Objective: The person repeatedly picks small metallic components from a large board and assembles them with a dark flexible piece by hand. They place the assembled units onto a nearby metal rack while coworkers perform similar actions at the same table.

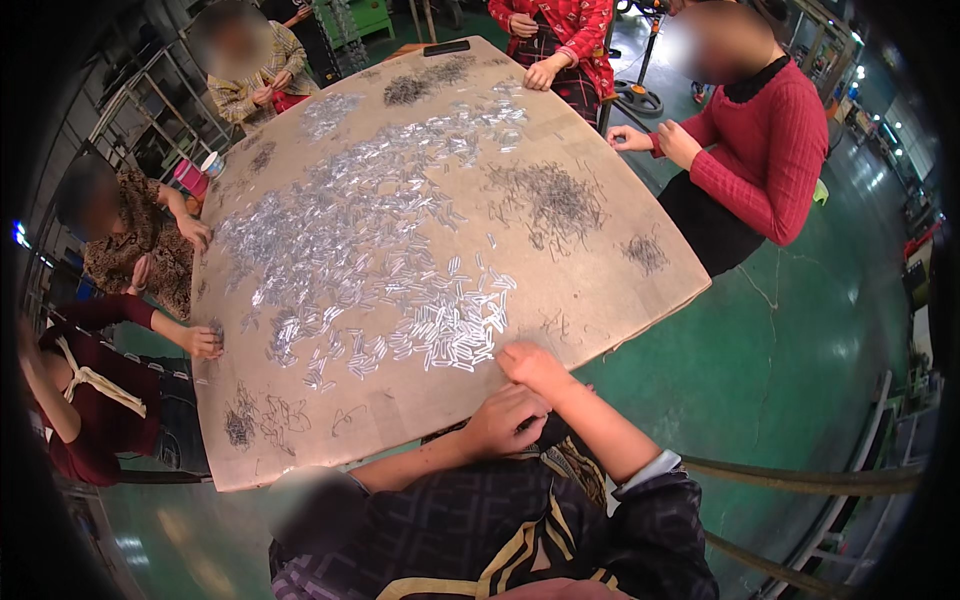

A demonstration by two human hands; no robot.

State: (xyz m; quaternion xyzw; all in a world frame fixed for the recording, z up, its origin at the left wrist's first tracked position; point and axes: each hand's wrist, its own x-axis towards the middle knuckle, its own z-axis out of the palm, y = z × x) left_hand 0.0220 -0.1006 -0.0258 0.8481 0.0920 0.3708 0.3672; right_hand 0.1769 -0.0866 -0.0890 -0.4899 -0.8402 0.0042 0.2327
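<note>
Bending over the brown tabletop (410,405) at its near edge, the right hand (527,366) is just beside silvery oblong metal pieces (460,332) spread there; the left hand (506,420) curls close by. I cannot tell whether either pinches anything.

Looks like a workshop or small factory floor. Has glossy green flooring (790,335) at three o'clock, metal-bar racking (150,105) at ten and a boxy green unit (362,18) at eleven. Centres on one big shared worktable (620,290), spread with loose silvery pieces (455,330) and dark wiry bits (562,200), and lined by people (768,150) from eight to two.
</note>
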